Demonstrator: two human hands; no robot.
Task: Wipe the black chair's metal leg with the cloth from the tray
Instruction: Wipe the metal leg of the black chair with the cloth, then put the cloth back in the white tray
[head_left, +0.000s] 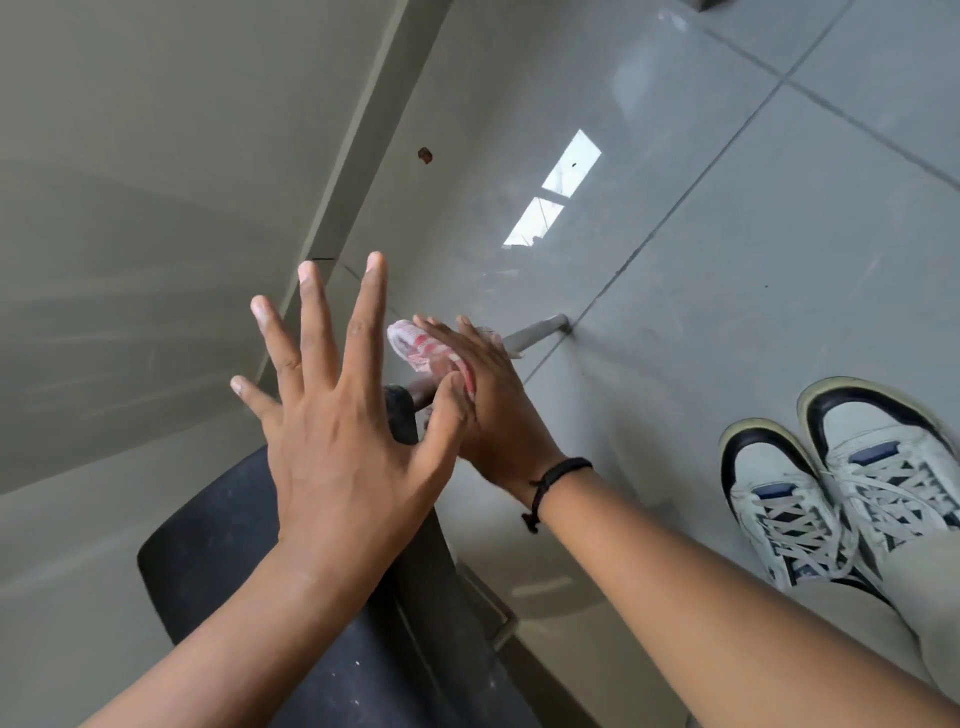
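Note:
The black chair (218, 530) fills the lower left, seen from above. Its grey metal leg (535, 332) slants down to the tiled floor. My right hand (493, 405) presses a red-and-white cloth (423, 351) against the upper part of that leg, fingers wrapped over it. My left hand (337, 410) hovers above the chair's seat edge with all fingers spread wide and nothing in it; its thumb overlaps my right hand. Where the leg joins the seat is hidden behind both hands.
A pale wall (156, 208) runs along the left, meeting the glossy grey tile floor (727, 234) at a skirting strip. My two white-and-black sneakers (841, 488) stand at the right. A small brown speck (425, 154) sits on the skirting.

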